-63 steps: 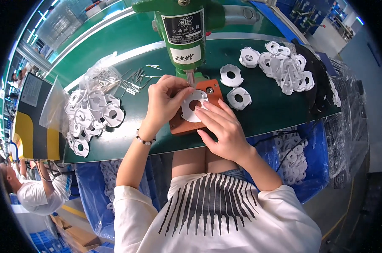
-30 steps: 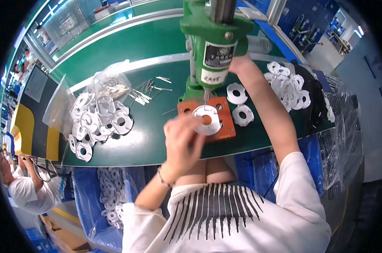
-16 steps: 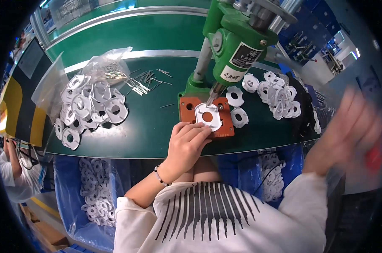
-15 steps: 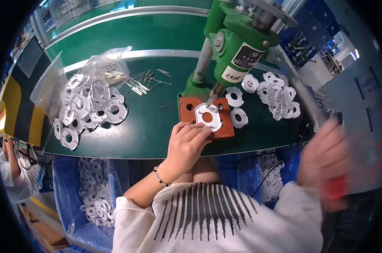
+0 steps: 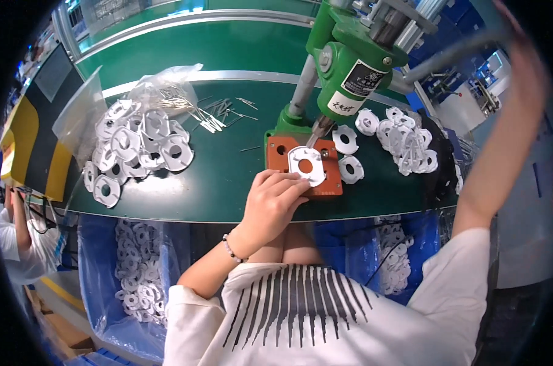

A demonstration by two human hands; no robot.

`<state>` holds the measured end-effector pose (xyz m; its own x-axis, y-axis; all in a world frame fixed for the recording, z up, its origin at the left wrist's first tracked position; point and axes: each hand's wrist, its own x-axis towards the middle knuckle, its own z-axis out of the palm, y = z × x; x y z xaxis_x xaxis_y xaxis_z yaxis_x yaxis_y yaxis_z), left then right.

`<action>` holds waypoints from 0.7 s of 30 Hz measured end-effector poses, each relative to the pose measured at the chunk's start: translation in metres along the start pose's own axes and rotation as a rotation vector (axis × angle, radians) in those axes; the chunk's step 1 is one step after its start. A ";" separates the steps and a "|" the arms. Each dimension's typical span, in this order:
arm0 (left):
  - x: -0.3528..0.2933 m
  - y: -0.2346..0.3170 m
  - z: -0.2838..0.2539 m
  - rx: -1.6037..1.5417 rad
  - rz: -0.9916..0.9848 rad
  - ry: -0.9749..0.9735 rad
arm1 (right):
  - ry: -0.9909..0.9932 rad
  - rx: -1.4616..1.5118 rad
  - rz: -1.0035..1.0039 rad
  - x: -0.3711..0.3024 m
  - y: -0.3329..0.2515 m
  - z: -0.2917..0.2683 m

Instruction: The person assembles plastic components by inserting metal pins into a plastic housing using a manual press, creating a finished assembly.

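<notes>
Our left hand [image 5: 275, 201] pins the white ring plate [image 5: 307, 165] on the orange fixture [image 5: 331, 183] mid-frame, steadying it under the green press [image 5: 350, 61], while our right hand [image 5: 524, 55], upper right, looks closed on the lever [image 5: 447, 55].

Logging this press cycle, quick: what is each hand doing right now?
Left hand: fingers on the white plastic ring seated on the orange fixture.
Right hand: raised at the press lever, blurred; grip cannot be told.

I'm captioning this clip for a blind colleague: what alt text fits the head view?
The left hand steadies a white ring part on an orange fixture beneath a green press, while the raised right arm reaches the press lever. More white rings lie on the green table.
</notes>
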<state>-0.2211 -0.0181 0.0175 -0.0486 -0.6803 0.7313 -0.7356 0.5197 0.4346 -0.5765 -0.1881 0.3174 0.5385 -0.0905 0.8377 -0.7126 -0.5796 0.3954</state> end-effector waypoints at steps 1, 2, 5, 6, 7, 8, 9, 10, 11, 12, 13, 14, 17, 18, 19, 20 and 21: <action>0.003 0.001 0.007 -0.015 0.026 -0.010 | -0.018 0.075 0.088 0.007 0.017 0.043; -0.002 -0.001 0.004 0.005 -0.008 -0.013 | -0.025 0.227 0.183 0.003 -0.001 0.102; 0.001 0.000 0.006 0.009 -0.015 0.005 | -0.056 0.544 0.422 0.033 -0.133 0.217; 0.004 0.001 0.010 -0.018 -0.018 0.019 | -0.067 0.621 0.497 0.027 -0.145 0.229; -0.002 -0.004 0.002 -0.006 -0.061 0.039 | -0.089 0.753 0.563 -0.029 -0.165 0.193; -0.007 -0.006 -0.005 0.022 -0.082 0.038 | -0.111 0.893 0.633 -0.077 -0.195 0.170; -0.010 -0.007 -0.009 0.049 -0.159 0.016 | -0.138 1.028 0.701 -0.110 -0.214 0.167; 0.005 -0.005 -0.003 0.027 -0.176 -0.004 | -0.134 1.092 0.768 -0.093 -0.202 0.208; 0.025 0.000 0.008 0.006 -0.139 0.000 | -0.128 1.162 0.834 -0.076 -0.188 0.248; 0.034 -0.005 0.008 0.106 -0.152 0.020 | -0.157 1.332 0.891 -0.100 -0.186 0.269; 0.044 -0.005 0.009 0.193 -0.151 0.035 | -0.183 1.483 0.949 -0.137 -0.157 0.270; 0.052 -0.010 0.015 0.154 -0.132 -0.069 | -0.211 1.633 1.006 -0.168 -0.135 0.285; 0.055 -0.029 0.009 0.112 -0.227 -0.396 | -0.158 1.637 1.359 -0.147 -0.191 0.242; 0.057 -0.027 0.004 0.100 -0.224 -0.401 | -0.165 1.557 1.379 -0.148 -0.201 0.218; 0.056 -0.026 0.001 0.088 -0.259 -0.388 | -0.177 1.475 1.400 -0.156 -0.210 0.204; 0.054 -0.025 0.001 0.054 -0.296 -0.321 | -0.210 1.431 1.400 -0.167 -0.217 0.196; 0.053 -0.023 0.001 0.015 -0.324 -0.256 | -0.237 1.378 1.401 -0.176 -0.220 0.189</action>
<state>-0.2075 -0.0664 0.0459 0.0219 -0.9152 0.4025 -0.7499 0.2512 0.6120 -0.4291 -0.1980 0.0116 0.1300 -0.9809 0.1447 0.0900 -0.1336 -0.9869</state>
